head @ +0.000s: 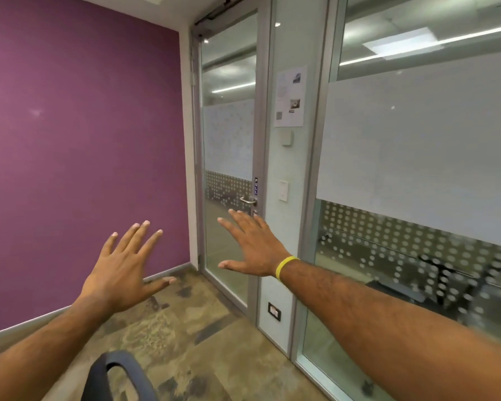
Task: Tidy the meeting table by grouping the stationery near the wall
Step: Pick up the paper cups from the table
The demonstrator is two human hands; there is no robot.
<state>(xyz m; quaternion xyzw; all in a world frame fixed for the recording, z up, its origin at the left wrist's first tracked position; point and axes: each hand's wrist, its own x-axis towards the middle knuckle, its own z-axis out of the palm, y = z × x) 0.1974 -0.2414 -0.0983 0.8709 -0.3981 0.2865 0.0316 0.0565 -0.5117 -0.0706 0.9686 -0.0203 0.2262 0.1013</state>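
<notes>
Above a chair armrest [97, 377], left hand [119, 273] and right hand [255, 247] hover splayed wide, empty.

matt purple wall [78, 140], frosted glass door [229, 146], prob. metal frame [262, 111]

Both hands [119, 273] outstretched — fingers [133, 235] spread

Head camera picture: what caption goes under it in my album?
Open left hand and right hand, with yellow wristband, stretched toward a metal-framed glass door beside a purple wall.
</notes>
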